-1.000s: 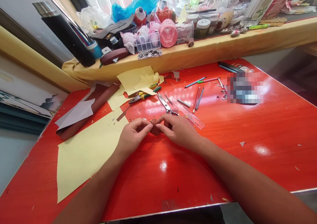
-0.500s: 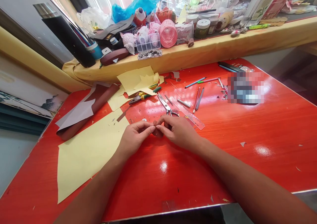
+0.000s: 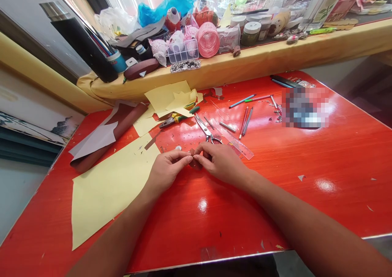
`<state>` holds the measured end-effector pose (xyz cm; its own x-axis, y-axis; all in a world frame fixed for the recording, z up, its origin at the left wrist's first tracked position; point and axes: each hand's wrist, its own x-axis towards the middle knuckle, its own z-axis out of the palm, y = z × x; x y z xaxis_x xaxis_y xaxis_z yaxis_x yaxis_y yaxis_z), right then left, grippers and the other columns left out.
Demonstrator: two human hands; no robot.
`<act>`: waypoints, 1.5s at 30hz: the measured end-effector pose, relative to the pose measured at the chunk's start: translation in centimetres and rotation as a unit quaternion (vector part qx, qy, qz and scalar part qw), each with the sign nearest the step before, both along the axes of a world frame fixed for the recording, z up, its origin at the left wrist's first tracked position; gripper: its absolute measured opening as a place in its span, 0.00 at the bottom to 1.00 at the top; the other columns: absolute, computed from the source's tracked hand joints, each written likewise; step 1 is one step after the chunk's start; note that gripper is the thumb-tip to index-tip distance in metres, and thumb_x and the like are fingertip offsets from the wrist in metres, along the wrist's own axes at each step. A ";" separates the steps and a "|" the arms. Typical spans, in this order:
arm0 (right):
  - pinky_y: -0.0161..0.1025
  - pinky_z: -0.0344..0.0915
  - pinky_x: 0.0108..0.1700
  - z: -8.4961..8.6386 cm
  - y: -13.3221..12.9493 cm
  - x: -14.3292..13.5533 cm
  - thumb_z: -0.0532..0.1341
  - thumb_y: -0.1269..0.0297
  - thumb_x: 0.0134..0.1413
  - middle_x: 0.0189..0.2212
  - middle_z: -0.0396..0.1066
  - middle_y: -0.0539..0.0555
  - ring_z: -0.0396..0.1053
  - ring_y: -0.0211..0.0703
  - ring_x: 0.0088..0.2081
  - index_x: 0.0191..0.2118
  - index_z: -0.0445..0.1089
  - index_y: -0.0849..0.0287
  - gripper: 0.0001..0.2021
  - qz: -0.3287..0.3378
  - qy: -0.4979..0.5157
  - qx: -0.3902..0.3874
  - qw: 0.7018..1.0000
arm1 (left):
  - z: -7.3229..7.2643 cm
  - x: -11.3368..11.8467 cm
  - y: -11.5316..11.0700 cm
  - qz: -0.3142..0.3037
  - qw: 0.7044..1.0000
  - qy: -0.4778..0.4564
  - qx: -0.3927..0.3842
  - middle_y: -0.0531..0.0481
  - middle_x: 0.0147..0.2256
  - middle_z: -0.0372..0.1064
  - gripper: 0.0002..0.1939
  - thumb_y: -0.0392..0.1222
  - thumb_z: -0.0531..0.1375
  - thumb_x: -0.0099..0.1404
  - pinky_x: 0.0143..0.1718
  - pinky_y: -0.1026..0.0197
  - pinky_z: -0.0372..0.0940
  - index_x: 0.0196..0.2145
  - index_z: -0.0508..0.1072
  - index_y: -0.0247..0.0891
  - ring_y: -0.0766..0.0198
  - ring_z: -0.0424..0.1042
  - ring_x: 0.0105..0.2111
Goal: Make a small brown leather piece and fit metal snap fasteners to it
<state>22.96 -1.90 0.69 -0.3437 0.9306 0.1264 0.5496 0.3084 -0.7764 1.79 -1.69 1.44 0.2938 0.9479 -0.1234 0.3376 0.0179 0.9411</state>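
Observation:
Between my two hands is a small brown piece (image 3: 195, 164), pinched at its upper part over the red table. My left hand (image 3: 167, 169) grips its left side between thumb and forefinger. From the right, my right hand (image 3: 222, 162) pinches it the same way, the fingertips of both hands almost touching. Just beyond my right hand lie silver scissors (image 3: 206, 131), their handles partly hidden by it. A clear ruler (image 3: 237, 143) rests to the right of the scissors. Left of my left hand a large yellow sheet (image 3: 107, 199) lies flat.
On the red table (image 3: 245, 228) are pliers (image 3: 174, 119), yellow paper scraps (image 3: 167, 99), a rolled brown sheet (image 3: 122, 130), pens (image 3: 247, 122) and a blurred object (image 3: 304, 107). The windowsill behind holds a black flask (image 3: 82, 44), jars (image 3: 251, 33) and a divided box (image 3: 183, 52).
Both hands hold the same pinch on the brown piece, with hardly any movement. The whole view has shifted very slightly.

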 end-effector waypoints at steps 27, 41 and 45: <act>0.34 0.54 0.33 0.3 0.0 -0.1 0.64 0.68 0.65 0.25 0.73 0.46 0.66 0.36 0.28 0.36 0.75 0.55 0.05 -0.001 0.005 -0.028 1.000 | -0.2 -0.2 0.1 0.009 1.000 0.000 0.005 0.49 0.36 0.82 0.13 0.52 0.65 0.70 0.49 0.58 0.70 0.35 0.84 0.41 0.57 0.78 0.40; 0.37 0.56 0.34 3.1 4.5 8.6 0.61 0.61 0.68 0.33 0.80 0.53 0.73 0.43 0.33 0.42 0.76 0.56 0.07 -0.205 -0.175 0.012 0.963 | -1.7 -1.2 0.6 0.058 0.997 -0.039 0.015 0.47 0.38 0.83 0.17 0.59 0.67 0.66 0.44 0.58 0.73 0.37 0.85 0.43 0.55 0.80 0.38; 0.39 0.58 0.37 2.4 5.5 12.1 0.61 0.60 0.68 0.38 0.81 0.57 0.75 0.49 0.39 0.43 0.76 0.57 0.09 -0.260 -0.250 -0.016 0.932 | -1.9 -1.4 0.7 0.056 0.998 -0.025 0.024 0.48 0.37 0.83 0.18 0.60 0.67 0.66 0.42 0.59 0.72 0.37 0.85 0.43 0.56 0.79 0.37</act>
